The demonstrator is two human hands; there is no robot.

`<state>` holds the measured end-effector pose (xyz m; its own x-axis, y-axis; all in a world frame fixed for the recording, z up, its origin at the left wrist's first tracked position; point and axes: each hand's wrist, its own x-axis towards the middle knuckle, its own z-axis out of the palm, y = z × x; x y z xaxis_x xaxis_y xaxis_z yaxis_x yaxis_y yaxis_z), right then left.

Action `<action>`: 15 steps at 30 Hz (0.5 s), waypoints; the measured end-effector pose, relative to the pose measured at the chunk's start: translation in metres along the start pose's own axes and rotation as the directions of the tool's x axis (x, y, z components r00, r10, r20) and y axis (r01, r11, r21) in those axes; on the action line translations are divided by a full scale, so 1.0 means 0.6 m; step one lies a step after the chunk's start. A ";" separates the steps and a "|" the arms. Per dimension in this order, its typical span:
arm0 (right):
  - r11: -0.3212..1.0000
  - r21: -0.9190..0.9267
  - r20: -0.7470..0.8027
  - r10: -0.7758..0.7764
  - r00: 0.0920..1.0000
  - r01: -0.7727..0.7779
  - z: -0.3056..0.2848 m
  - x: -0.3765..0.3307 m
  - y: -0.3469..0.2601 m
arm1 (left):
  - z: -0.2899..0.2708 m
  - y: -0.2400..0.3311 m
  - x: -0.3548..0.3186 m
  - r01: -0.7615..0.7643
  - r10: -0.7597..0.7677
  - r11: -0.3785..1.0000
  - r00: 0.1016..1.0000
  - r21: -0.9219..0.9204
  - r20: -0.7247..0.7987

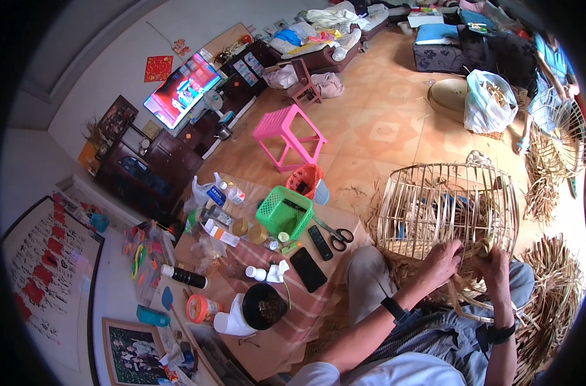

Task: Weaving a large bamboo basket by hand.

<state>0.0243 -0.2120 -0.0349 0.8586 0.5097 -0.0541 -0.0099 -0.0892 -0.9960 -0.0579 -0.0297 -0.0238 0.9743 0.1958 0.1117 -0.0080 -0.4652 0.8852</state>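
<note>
Floor (370, 132) of orange-tan tiles is stretching away ahead of the left hand (442, 262) and the right hand (494, 273). To the left of the left hand, a worktop (277, 350) is carrying many small things. A heap of dry straw (553, 302) is lying to the right of the right hand. Just ahead of both hands, a ribbed basket (409, 246) is resting with its near edge at their fingers. Farther ahead and left of the left hand, a pink stool (277, 123) is standing. On the worktop, a green basket (275, 222) is sitting ahead and left of that hand, and a black bowl (249, 302) is sitting nearer the body. The left hand is curling its fingers together; exactly what it is pinching cannot be told. The right hand is closing on pale straw strips (459, 302), which are looping down below both hands. Left of the left hand, scissors (340, 239) are lying beside a remote control (320, 242).
</note>
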 end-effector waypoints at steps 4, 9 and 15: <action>0.752 -0.658 -0.281 -0.283 0.917 0.030 -0.060 0.068 -0.006 | -0.001 -0.007 0.001 -0.024 0.024 0.998 1.000 0.050 0.000; 1.000 -0.017 -0.221 -0.023 0.975 0.020 -0.075 0.040 -0.010 | 0.010 -0.018 0.003 -0.088 0.089 0.995 0.996 0.043 -0.026; 0.882 0.456 -0.014 0.143 0.990 -0.121 -0.053 0.026 -0.010 | 0.007 -0.018 0.001 0.056 -0.058 0.997 0.998 0.052 0.032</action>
<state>0.0541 -0.2307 -0.0276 0.8557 0.4794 -0.1948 -0.3460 0.2502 -0.9043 -0.0565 -0.0281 -0.0349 0.9797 0.1950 0.0457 0.0588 -0.4981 0.8651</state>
